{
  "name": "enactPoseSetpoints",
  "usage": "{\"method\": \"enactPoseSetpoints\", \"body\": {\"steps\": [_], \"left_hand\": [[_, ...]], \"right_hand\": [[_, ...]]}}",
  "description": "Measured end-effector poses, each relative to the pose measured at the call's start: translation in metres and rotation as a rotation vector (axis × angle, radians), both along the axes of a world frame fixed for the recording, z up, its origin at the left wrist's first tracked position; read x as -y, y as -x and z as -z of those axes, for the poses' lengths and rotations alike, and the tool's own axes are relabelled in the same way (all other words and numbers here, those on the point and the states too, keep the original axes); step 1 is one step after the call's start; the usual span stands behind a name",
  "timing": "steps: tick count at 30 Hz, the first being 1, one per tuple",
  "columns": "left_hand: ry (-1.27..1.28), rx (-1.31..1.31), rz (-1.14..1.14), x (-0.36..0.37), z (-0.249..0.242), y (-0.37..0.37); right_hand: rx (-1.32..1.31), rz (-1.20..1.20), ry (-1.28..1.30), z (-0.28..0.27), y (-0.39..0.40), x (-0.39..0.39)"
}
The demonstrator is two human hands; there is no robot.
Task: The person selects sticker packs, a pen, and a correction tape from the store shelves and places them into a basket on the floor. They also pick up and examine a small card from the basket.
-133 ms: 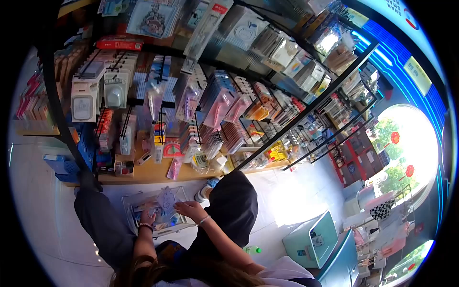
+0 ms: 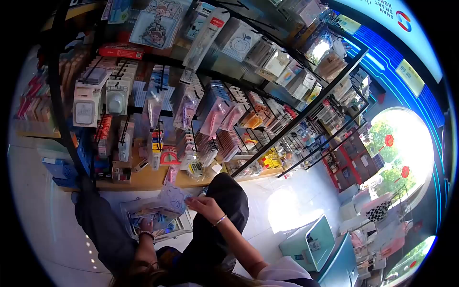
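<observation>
At the far left we see a blue basket [image 2: 58,168] beside the wooden shelf [image 2: 148,181]. Next, between our dark-trousered legs [image 2: 98,222], sits a clear box [image 2: 139,204] with mixed small packages inside. Our left hand [image 2: 147,225] is down among them; we cannot tell whether its grip is apart or closed on something. Just right of it, above the box, a clear packet with a line drawing [image 2: 173,197] has its edge pinched in the grip of our right hand [image 2: 205,207]. Further right, well apart, stands a pale green bin [image 2: 299,244].
</observation>
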State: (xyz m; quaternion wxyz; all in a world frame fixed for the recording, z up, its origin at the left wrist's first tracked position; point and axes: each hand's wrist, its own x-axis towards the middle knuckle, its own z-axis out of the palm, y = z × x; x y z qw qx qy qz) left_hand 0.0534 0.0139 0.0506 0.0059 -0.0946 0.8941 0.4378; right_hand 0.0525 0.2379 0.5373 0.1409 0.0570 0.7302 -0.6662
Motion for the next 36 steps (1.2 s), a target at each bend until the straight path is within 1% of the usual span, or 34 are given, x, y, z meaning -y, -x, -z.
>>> {"method": "enactPoseSetpoints", "body": {"steps": [1,3,4,5,7,8,9,10,11,13,14,15,16,17,18,19,21,22,23,25,26,28,29,31,33,35,36], "left_hand": [[0.003,-0.006,-0.004,-0.002,-0.013,0.0],[-0.065,0.053,0.081,-0.008,-0.038,0.005],[-0.177,0.056,0.108,-0.003,-0.004,-0.002],[-0.174,0.05,0.102,-0.004,-0.012,-0.005],[-0.163,0.268,0.133,-0.019,-0.034,-0.019],[-0.162,0.258,0.126,-0.024,-0.038,-0.019],[-0.765,0.31,-0.216,-0.03,-0.036,-0.023],[-1.365,0.346,-0.57,-0.036,-0.034,-0.029],[-1.367,0.337,-0.566,-0.038,-0.056,-0.026],[-1.562,0.416,-1.024,-0.034,-0.105,-0.023],[-1.48,0.443,-1.088,-0.034,-0.11,-0.016],[-1.476,0.442,-1.091,-0.033,-0.11,-0.016],[-1.54,0.424,-1.05,-0.032,-0.109,-0.016],[-1.605,0.404,-1.006,-0.03,-0.115,-0.015],[-1.652,0.409,-1.041,-0.031,-0.135,-0.017],[-1.662,0.401,-1.04,-0.032,-0.13,-0.015],[-1.691,0.436,-0.964,-0.04,-0.118,-0.012],[-1.741,0.393,-0.907,-0.038,-0.109,-0.017],[-1.762,0.376,-0.926,-0.039,-0.096,-0.015],[-1.72,0.368,-0.838,-0.047,-0.073,-0.009],[-1.727,0.372,-0.831,-0.048,-0.076,-0.005],[-1.71,0.381,-0.818,-0.048,-0.078,-0.004],[-1.712,0.391,-0.82,-0.047,-0.086,-0.006],[-1.74,0.33,-0.85,-0.047,-0.105,-0.007],[-1.73,0.304,-0.84,-0.049,-0.103,-0.009],[-1.734,0.327,-0.945,-0.053,-0.102,-0.008],[-1.746,0.323,-0.947,-0.051,-0.1,-0.004]], "right_hand": [[-0.039,0.03,-0.138,-0.024,0.009,-0.006],[-0.239,0.118,-0.15,-0.086,0.017,-0.011],[-0.321,0.168,-0.091,-0.112,0.014,-0.012],[-0.415,0.218,-0.036,-0.138,0.016,-0.014],[-0.594,0.349,0.098,-0.184,0.021,-0.016],[-0.675,0.396,0.225,-0.2,0.034,-0.022],[-0.753,0.446,0.355,-0.216,0.046,-0.026],[-0.753,0.458,0.486,-0.231,0.058,-0.027],[-0.756,0.465,0.62,-0.248,0.073,-0.027],[-0.73,0.428,0.817,-0.271,0.109,-0.03],[-0.692,0.413,0.872,-0.281,0.122,-0.026],[-0.651,0.399,0.925,-0.289,0.133,-0.022],[-0.648,0.401,0.927,-0.295,0.145,-0.021],[-0.586,0.366,0.954,-0.301,0.157,-0.02],[-0.525,0.328,0.979,-0.302,0.165,-0.021],[-0.528,0.317,0.977,-0.304,0.169,-0.022],[-0.603,0.294,1.013,-0.315,0.185,-0.021],[-0.54,0.217,1.056,-0.315,0.191,-0.027],[-0.551,0.285,0.981,-0.321,0.193,-0.021],[-0.54,0.269,0.95,-0.319,0.2,-0.024],[-0.546,0.269,0.943,-0.321,0.203,-0.023],[-0.593,0.355,0.985,-0.322,0.209,-0.022],[-0.591,0.359,0.977,-0.322,0.214,-0.025],[-0.554,0.36,0.918,-0.323,0.227,-0.033],[-0.561,0.367,0.899,-0.321,0.233,-0.032],[-0.547,0.412,0.895,-0.321,0.235,-0.027],[-0.528,0.435,0.876,-0.322,0.232,-0.024]]}}
